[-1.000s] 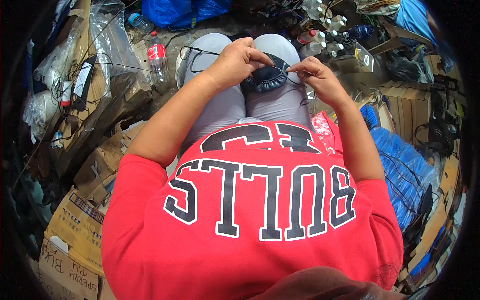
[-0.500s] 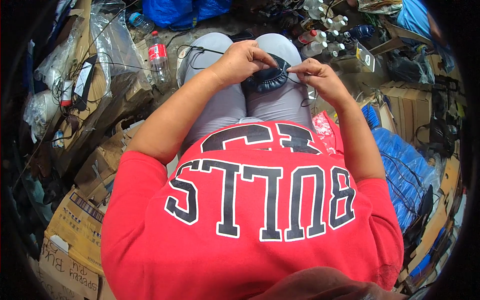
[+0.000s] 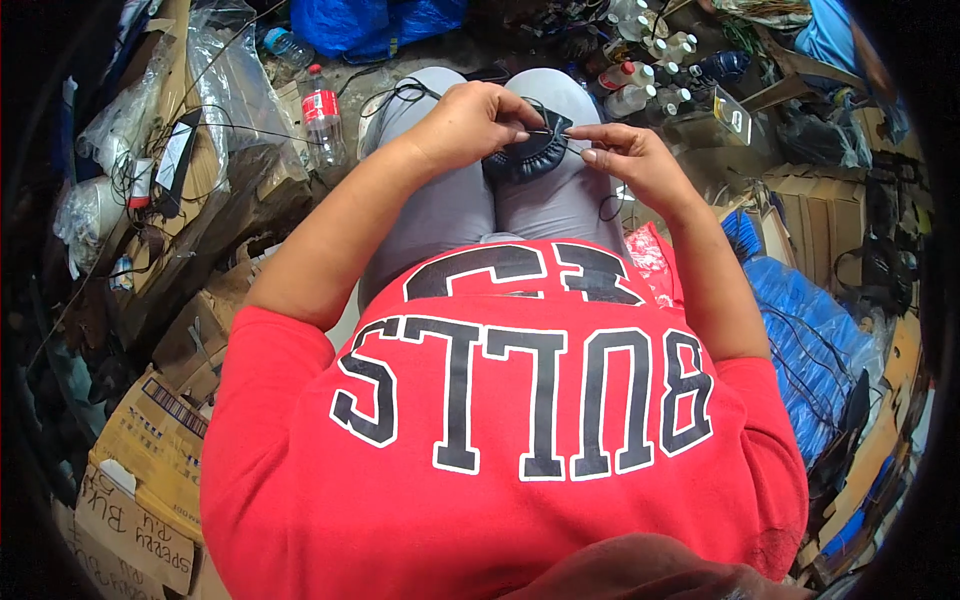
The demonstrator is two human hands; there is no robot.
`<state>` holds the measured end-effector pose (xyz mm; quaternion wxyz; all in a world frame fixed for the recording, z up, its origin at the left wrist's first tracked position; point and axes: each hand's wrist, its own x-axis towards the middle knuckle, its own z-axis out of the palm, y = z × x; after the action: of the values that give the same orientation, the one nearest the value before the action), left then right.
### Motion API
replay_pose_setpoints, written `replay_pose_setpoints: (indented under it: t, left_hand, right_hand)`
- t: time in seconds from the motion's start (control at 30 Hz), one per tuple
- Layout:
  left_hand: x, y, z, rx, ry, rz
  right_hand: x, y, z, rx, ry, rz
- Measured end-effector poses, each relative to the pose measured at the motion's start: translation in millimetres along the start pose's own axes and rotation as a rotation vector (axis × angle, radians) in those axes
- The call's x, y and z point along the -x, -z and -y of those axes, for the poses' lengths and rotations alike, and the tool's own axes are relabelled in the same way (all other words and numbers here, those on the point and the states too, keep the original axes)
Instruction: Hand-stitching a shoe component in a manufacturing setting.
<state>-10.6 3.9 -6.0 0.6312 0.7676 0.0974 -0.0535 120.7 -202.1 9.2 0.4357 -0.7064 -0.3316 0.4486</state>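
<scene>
A black leather piece (image 3: 528,162) with a gathered, puckered edge, like the upper of a moccasin shoe, lies across my grey-trousered knees. My left hand (image 3: 478,125) is closed at its upper left side, with thumb and fingertips pinched near the edge. From the right, my right hand (image 3: 632,162) reaches in, its index finger at the leather's corner and its thumb just below, on a dark thread. A thin straight line spans the gap between the two hands' fingertips; whether it is a needle or taut thread I cannot make out. More black cord (image 3: 408,92) loops over my left knee.
A bottle with a red cap (image 3: 322,115) stands left of my knees. Several white-capped bottles (image 3: 635,97) cluster at the far right. Cardboard (image 3: 150,450) lies at the left, a blue plastic bundle (image 3: 800,345) at the right, and another blue bag (image 3: 375,25) at the far edge.
My left hand has shifted slightly, its fingertips drawn closer to the leather's edge. My right hand's index finger has straightened toward the leather, with the thumb lower.
</scene>
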Motion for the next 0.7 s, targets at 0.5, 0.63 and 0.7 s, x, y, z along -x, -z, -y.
replay_pose_setpoints:
  t: [0.5,0.63,0.7]
  left_hand:
    - [-25,-23,13,0.151,-0.081,-0.014]
    - [-26,-16,2,-0.092,-0.076,0.025]
    - [-24,-6,-1,-0.263,-0.174,-0.023]
  right_hand:
    - [-13,-3,10,-0.046,-0.052,-0.07]
    - [-16,-6,14,0.026,-0.019,-0.099]
    - [-18,-4,10,-0.036,0.016,-0.072]
